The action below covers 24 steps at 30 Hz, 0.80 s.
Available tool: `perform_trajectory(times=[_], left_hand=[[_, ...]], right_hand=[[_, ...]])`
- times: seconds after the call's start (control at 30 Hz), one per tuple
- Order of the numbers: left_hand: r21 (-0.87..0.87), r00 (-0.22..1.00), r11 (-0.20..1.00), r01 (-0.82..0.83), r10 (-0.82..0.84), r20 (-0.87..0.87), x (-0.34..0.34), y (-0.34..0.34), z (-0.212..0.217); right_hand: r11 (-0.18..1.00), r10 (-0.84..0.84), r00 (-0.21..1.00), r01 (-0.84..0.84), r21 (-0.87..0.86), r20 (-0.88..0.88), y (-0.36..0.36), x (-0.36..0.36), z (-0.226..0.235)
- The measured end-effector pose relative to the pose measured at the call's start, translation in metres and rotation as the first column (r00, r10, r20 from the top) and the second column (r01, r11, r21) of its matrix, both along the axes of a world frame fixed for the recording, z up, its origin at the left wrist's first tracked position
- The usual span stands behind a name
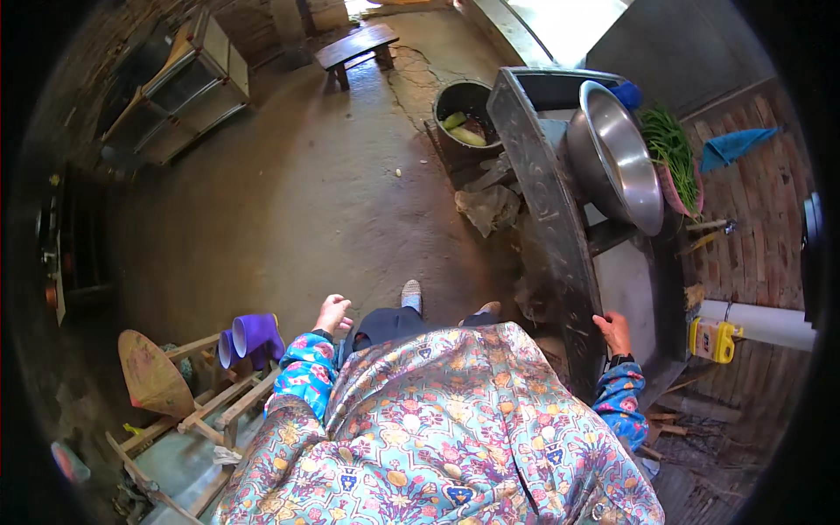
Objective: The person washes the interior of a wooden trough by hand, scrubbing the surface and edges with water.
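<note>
My right hand (614,331) rests on the near edge of a dark stone sink counter (547,219), fingers laid over its rim. My left hand (332,312) hangs free beside my thigh, fingers loosely curled, holding nothing. Both arms wear floral padded sleeves. A big steel basin (617,166) leans tilted on the counter further ahead. Green leafy stalks lie in a pink basket (675,179) behind the basin.
A dark bucket (464,114) with vegetable scraps stands on the concrete floor by the counter's far end. A low wooden bench (354,48) sits far ahead. Wooden chairs with purple cloth (254,337) and a round woven fan (153,374) stand at my left. A yellow object (713,339) lies at right.
</note>
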<state>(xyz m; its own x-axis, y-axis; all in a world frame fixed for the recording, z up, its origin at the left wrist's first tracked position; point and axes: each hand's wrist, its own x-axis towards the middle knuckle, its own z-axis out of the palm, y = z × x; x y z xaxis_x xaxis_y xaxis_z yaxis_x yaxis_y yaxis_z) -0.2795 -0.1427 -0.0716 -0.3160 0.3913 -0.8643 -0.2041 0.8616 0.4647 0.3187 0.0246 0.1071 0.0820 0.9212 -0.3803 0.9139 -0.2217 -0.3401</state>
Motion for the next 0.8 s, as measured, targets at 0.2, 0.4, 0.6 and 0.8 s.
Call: perform_trajectory(times=[0.2, 0.4, 0.6, 0.8], left_hand=[[0.096, 0.988, 0.993, 0.073, -0.086, 0.131, 0.000, -0.033, -0.026], [0.070, 0.983, 0.997, 0.039, -0.051, 0.175, -0.002, -0.033, -0.019], [0.033, 0.979, 0.998, 0.055, -0.061, 0.192, 0.003, -0.018, -0.005], [0.002, 0.969, 0.986, 0.164, -0.162, 0.189, 0.008, 0.006, 0.011]], right_hand=[[0.999, 0.030, 0.999, -0.030, -0.017, 0.022, 0.011, 0.010, -0.010], [0.999, -0.040, 0.998, 0.040, 0.014, 0.046, 0.000, -0.002, -0.001], [0.993, -0.099, 0.991, 0.093, 0.067, 0.093, -0.003, -0.010, -0.001], [0.989, -0.081, 0.989, 0.063, 0.134, 0.127, -0.006, 0.004, -0.013]])
